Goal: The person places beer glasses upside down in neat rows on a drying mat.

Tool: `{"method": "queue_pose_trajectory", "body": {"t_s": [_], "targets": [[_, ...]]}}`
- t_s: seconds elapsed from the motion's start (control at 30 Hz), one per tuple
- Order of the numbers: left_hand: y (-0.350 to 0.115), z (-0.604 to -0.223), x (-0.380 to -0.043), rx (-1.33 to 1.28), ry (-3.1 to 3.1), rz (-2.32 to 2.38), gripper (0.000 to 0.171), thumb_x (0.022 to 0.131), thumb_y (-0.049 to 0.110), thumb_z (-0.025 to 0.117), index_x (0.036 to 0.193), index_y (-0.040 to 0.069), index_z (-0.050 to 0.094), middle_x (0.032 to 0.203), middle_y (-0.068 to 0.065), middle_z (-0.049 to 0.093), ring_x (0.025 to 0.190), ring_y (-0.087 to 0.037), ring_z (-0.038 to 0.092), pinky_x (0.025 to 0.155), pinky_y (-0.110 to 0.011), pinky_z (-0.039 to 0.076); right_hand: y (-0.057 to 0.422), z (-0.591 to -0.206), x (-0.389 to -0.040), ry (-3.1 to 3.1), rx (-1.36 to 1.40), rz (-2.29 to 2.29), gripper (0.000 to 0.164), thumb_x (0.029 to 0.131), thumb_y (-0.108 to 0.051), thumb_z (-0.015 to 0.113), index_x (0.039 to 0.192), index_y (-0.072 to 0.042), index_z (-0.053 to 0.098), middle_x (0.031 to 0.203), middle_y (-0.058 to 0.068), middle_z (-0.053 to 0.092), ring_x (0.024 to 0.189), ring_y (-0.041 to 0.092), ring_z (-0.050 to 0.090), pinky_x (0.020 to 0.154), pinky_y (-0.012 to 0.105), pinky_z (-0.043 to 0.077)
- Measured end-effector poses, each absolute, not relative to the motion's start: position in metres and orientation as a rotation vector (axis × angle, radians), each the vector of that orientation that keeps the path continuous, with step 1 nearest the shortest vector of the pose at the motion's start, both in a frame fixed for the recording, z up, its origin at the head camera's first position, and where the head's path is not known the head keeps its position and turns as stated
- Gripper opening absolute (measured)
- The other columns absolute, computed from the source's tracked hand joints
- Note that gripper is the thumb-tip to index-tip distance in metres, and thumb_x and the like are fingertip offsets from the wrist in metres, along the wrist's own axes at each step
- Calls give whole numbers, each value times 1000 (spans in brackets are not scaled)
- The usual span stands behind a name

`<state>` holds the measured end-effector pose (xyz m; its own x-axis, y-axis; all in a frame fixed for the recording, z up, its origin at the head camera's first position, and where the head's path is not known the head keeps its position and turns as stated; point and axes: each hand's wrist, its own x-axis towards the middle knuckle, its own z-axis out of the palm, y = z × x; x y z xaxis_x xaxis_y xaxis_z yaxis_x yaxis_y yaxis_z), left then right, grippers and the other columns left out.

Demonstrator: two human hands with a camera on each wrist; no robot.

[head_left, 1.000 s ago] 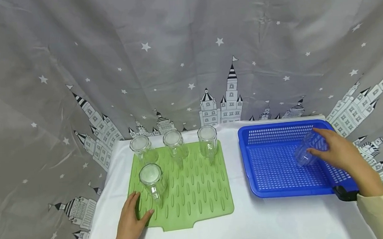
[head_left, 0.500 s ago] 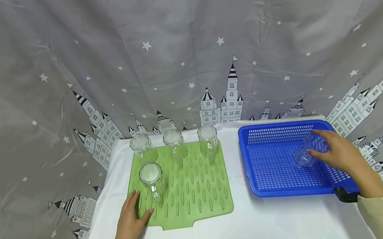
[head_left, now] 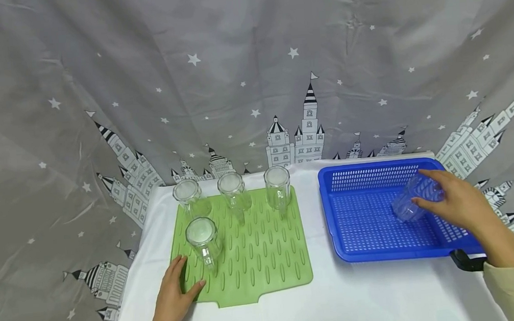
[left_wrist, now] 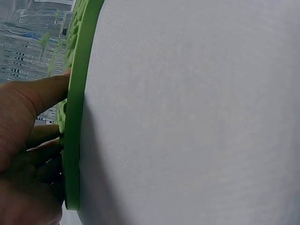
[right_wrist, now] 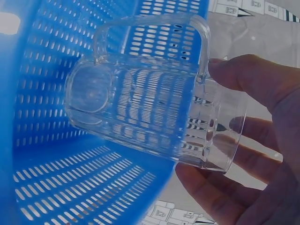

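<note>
My right hand (head_left: 458, 204) grips a clear glass mug (right_wrist: 145, 105) by one end, thumb on one side and fingers on the other. The mug is tilted inside the blue basket (head_left: 378, 256), its handle free of the fingers in the right wrist view. At the front left corner of a green ridged mat (head_left: 264, 278), my left hand (head_left: 173, 300) rests with fingers and thumb spread. Just beyond those fingers stands another glass mug (head_left: 203, 235). Behind it is a row of three: a left mug (head_left: 189, 196), a middle mug (head_left: 233, 191) and a right mug (head_left: 278, 191).
White cloth (head_left: 327, 303) covers the table and shows between the mat and the basket. A grey curtain (head_left: 232, 49) printed with castles and stars hangs right behind. The basket's perforated walls rise around the held mug.
The held mug tilts slightly more, its lower end a little further left, with the right hand moving slightly. The left hand and the mugs on the mat stay in place.
</note>
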<state>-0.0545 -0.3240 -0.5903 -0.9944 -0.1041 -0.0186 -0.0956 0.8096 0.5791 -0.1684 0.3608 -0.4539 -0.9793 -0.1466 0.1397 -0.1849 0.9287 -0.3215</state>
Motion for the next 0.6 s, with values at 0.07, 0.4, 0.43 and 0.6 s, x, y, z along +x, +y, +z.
{"method": "queue_pose_trajectory", "body": {"t_s": [0.07,0.4,0.43,0.6], "targets": [[-324,-590,-55,166,-2979,-959,92,91,30,87,160,-6,39,169,-33,31,154,-60,31,124,-77,29,359,-451,-168,-2974,258,501,81,90,-41,86,151,2,54,142,40,59,110,62,65,85,79,52],[-322,-589,-54,178,-3006,-972,93,92,31,86,162,-6,37,171,-32,28,156,-59,28,126,-76,28,348,-441,-161,-3000,246,413,81,91,-47,84,153,-5,54,152,36,54,122,65,59,88,82,52],[-322,-588,-54,178,-3007,-971,93,92,31,86,162,-6,37,171,-32,28,156,-59,28,126,-76,28,347,-439,-161,-3003,244,412,81,91,-47,84,154,-6,54,152,36,54,123,65,59,88,82,52],[-322,-585,-54,165,-2999,-961,93,92,31,87,161,-8,38,170,-33,29,155,-60,29,125,-76,28,339,-432,-158,-3006,256,403,82,91,-48,84,155,-8,53,154,34,53,121,63,61,88,82,53]]}}
